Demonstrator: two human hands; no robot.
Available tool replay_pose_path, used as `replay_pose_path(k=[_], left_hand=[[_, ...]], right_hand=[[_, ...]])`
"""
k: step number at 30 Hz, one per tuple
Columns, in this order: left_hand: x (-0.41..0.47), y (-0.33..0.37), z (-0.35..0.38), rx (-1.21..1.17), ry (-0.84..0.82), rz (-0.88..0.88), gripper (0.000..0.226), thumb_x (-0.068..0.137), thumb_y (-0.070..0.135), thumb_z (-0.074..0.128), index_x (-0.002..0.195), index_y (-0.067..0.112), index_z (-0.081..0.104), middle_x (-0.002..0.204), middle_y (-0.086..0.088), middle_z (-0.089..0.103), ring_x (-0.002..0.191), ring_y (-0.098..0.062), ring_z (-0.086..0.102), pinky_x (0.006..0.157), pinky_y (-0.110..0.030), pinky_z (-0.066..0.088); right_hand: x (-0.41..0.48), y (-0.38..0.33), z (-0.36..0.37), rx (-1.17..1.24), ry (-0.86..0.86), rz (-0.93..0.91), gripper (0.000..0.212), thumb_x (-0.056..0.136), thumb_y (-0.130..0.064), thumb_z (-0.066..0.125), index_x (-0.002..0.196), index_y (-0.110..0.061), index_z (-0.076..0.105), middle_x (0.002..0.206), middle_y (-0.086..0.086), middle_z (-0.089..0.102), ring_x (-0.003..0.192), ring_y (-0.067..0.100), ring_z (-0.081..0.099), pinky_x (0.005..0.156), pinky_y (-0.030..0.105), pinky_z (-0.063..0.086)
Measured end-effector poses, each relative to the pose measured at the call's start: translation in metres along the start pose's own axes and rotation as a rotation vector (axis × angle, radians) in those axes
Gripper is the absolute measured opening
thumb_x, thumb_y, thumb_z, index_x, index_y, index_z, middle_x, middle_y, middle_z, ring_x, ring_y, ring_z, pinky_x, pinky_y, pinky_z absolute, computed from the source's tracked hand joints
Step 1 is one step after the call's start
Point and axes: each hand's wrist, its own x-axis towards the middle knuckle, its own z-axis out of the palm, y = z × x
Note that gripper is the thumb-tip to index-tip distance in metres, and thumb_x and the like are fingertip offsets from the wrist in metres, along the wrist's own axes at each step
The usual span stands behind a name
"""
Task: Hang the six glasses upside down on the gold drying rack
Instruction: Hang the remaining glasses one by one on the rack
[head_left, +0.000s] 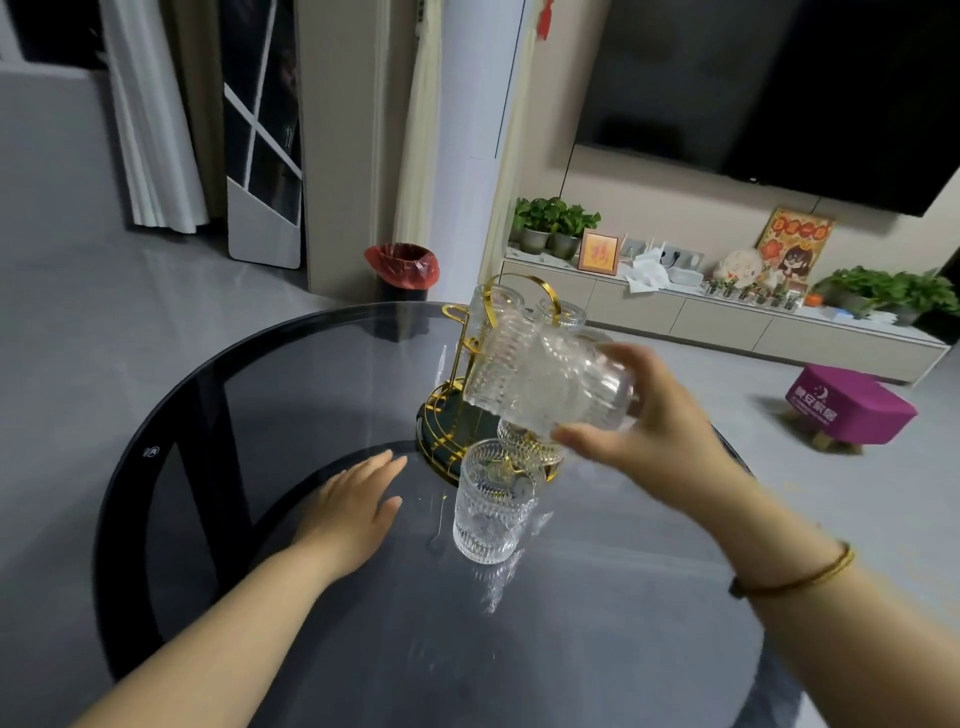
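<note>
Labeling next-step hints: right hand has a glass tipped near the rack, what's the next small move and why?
Probably finish turning the held glass mouth-down and lower it onto a free prong of the rack. The right hand grips it sideways beside the rack; the left hand lies flat on the table.

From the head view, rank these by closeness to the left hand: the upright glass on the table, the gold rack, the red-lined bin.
1. Upright glass: just right of the left hand, on the table.
2. Gold rack: beyond the glass, farther back on the table.
3. Red-lined bin: on the floor past the table.
</note>
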Motion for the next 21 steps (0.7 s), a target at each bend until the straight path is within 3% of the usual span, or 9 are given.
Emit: replay_pose_path(k=[2, 3, 8, 15, 21], left_hand=[[0.012, 0.005, 0.001, 0.0, -0.018, 0.037, 0.05, 0.097, 0.024, 0.031, 0.144, 0.023, 0.013, 0.156, 0.003, 0.01, 0.143, -0.015, 0.01, 0.117, -0.036, 0.01], [0.017, 0.005, 0.002, -0.002, -0.023, 0.055, 0.051, 0.097, 0.024, 0.032, 0.144, 0.023, 0.012, 0.156, 0.003, 0.009, 0.143, -0.015, 0.009, 0.117, -0.036, 0.01], [0.039, -0.005, 0.014, -0.017, -0.041, 0.122, 0.051, 0.097, 0.026, 0.032, 0.144, 0.026, 0.011, 0.156, 0.005, 0.008, 0.144, -0.014, 0.007, 0.118, -0.036, 0.009], [0.048, -0.016, 0.029, 0.044, -0.018, 0.156, 0.048, 0.097, 0.029, 0.029, 0.143, 0.025, 0.018, 0.156, 0.007, 0.011, 0.143, -0.011, 0.006, 0.117, -0.032, 0.003], [0.05, -0.017, 0.031, 0.042, -0.037, 0.179, 0.056, 0.097, 0.03, 0.028, 0.143, 0.032, -0.003, 0.156, 0.009, -0.001, 0.144, -0.01, 0.001, 0.117, -0.033, 0.002]], right_hand=[[0.021, -0.014, -0.011, -0.062, 0.0, -0.039, 0.079, 0.05, -0.033, 0.076, 0.117, -0.016, 0.038, 0.1, -0.013, 0.048, 0.098, 0.018, 0.051, 0.086, 0.029, 0.045], [0.032, -0.02, -0.015, -0.107, -0.006, -0.061, 0.079, 0.05, -0.034, 0.075, 0.116, -0.017, 0.036, 0.099, -0.014, 0.044, 0.098, 0.015, 0.048, 0.089, 0.03, 0.043], [0.079, -0.038, -0.022, -0.31, -0.108, -0.095, 0.082, 0.055, -0.028, 0.077, 0.121, -0.017, 0.029, 0.123, 0.005, 0.046, 0.099, 0.012, 0.04, 0.087, 0.022, 0.035], [0.121, -0.042, -0.005, -0.479, -0.208, -0.122, 0.075, 0.059, -0.03, 0.075, 0.121, -0.017, 0.035, 0.127, 0.005, 0.048, 0.097, 0.011, 0.038, 0.084, 0.022, 0.033], [0.136, -0.031, 0.02, -0.494, -0.269, -0.099, 0.074, 0.062, -0.028, 0.075, 0.123, -0.015, 0.035, 0.131, 0.009, 0.047, 0.108, 0.018, 0.044, 0.086, 0.024, 0.033]])
